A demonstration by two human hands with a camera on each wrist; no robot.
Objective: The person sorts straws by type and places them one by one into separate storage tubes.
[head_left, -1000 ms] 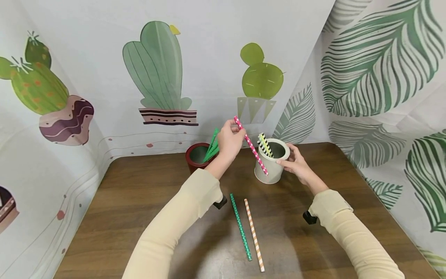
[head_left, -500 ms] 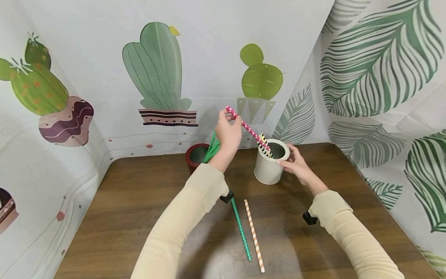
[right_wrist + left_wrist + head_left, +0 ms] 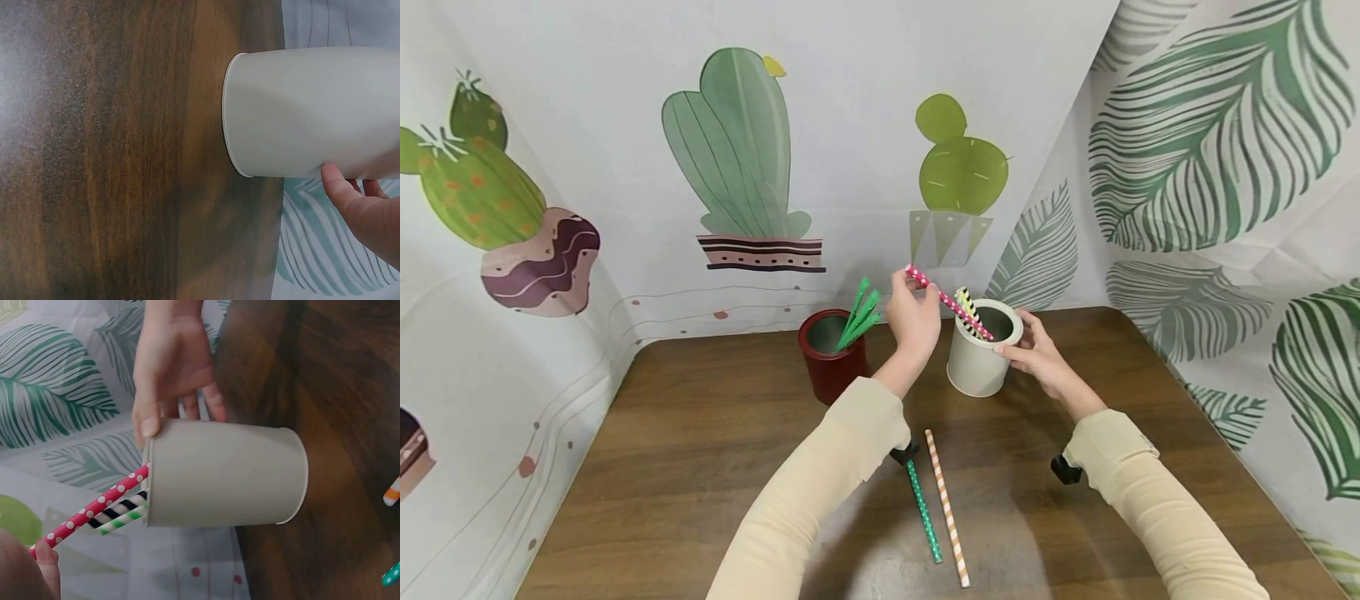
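Observation:
My left hand (image 3: 916, 317) pinches a pink paper straw with white dots (image 3: 951, 302) near its upper end. The straw leans down to the right, its lower end at the mouth of an off-white pot (image 3: 976, 367). Striped paper straws (image 3: 119, 514), one black-and-white and one green-and-white, stick out of that pot beside it. My right hand (image 3: 1037, 354) grips the pot at its right side near the rim, thumb (image 3: 337, 181) on the near wall and fingers partly hidden behind. The pot stands upright on the table.
A dark red pot (image 3: 835, 367) holding several green straws (image 3: 859, 317) stands left of the off-white one. On the wooden table (image 3: 700, 467) lie a green dotted straw (image 3: 925, 512) and an orange-striped straw (image 3: 947, 508). A printed cloth (image 3: 850, 167) hangs behind the table.
My left hand first rises slightly, then moves right and down, bringing the pink straw's lower end from in front of the off-white pot to its mouth. The right hand keeps its place.

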